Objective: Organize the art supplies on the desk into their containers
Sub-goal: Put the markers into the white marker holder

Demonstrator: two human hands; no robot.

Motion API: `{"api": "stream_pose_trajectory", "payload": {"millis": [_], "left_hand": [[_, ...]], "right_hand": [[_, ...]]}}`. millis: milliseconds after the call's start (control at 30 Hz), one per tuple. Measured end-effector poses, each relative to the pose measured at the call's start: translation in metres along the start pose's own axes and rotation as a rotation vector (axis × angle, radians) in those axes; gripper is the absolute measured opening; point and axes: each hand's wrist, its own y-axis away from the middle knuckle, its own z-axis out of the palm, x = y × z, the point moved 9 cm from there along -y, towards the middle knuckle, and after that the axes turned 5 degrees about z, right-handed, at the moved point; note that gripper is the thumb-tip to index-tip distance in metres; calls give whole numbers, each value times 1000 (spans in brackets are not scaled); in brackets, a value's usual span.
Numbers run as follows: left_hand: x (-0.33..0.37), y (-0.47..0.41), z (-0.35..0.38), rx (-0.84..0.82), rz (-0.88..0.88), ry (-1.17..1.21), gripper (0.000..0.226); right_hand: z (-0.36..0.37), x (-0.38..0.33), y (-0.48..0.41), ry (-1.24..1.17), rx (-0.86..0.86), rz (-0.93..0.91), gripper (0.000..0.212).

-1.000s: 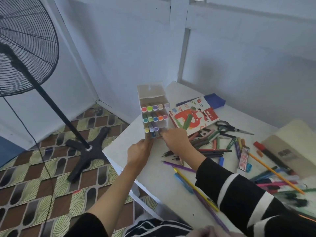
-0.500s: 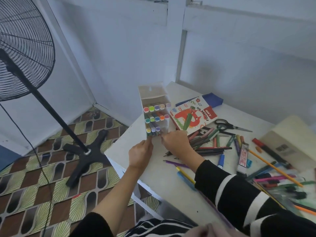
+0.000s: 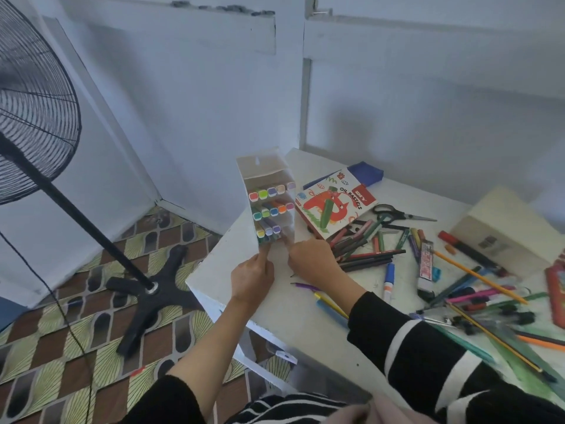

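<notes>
L hand (image 3: 252,278), R hand (image 3: 312,260) still touch box (image 3: 262,166).

A single wide-angle view is given, taken from a camera worn on the head and aimed forward and down. The worktop (image 3: 214,264) is seen closely from above its near left corner and is cut off at the right and bottom edges. The left hand (image 3: 252,275) and right hand (image 3: 312,260) are caught from behind near the middle, so their fingers are largely hidden. The floor (image 3: 61,332) and a standing fan (image 3: 33,117) are taken in at left, the walls (image 3: 183,117) far.
</notes>
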Motion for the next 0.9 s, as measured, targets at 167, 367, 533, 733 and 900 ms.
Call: {"api": "stream_pose_trajectory", "payload": {"millis": [167,367,533,733,900], "left_hand": [[-3,3,10,1,21,31,39],[39,1,-11,216,101,79,28],[110,-15,-4,174,268,188,25],[201,-49,33,-45,278,391,19],[288,-80,77,-324,297,494,35]], "right_hand": [[-19,35,22,-230,67,130,40],[-26,121,75,-465,151,423,27],[-22,199,135,-613,211,687,22],[-30,288,199,-657,408,859,20],[-27,380,252,-572,461,1047,41]]}}
